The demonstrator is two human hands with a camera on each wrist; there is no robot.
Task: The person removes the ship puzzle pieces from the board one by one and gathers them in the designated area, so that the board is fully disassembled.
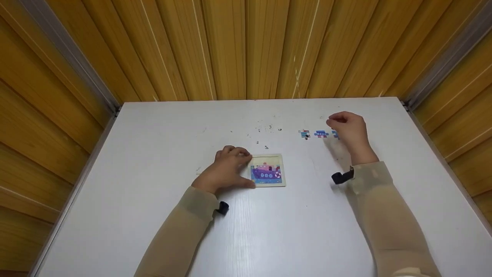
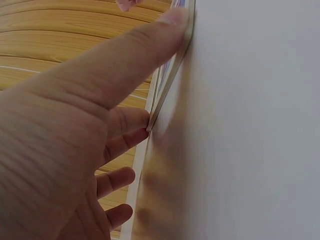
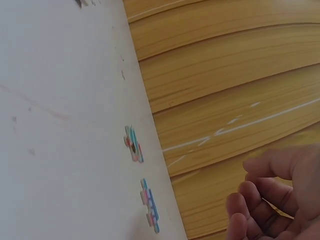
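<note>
A small jigsaw puzzle board point(image 1: 283, 171) with a pale frame lies on the white table, showing a purple and pink ship point(image 1: 266, 174) over blue water. My left hand point(image 1: 227, 169) grips its left side, thumb on the near edge and a fingertip at the far corner. Three puzzle pieces lie in a row to the right: a light blue and pink one point(image 1: 304, 134), a blue and pink one point(image 1: 321, 134), and one point(image 1: 335, 134) partly hidden by my right hand point(image 1: 351, 132). That hand hovers over the row's right end, fingers loosely bent, with nothing visible in them.
The white table point(image 1: 115, 192) reaches back to a corrugated wood-patterned wall point(image 1: 246, 50), with similar walls left and right. Small dark specks point(image 1: 270, 127) mark the tabletop behind the board.
</note>
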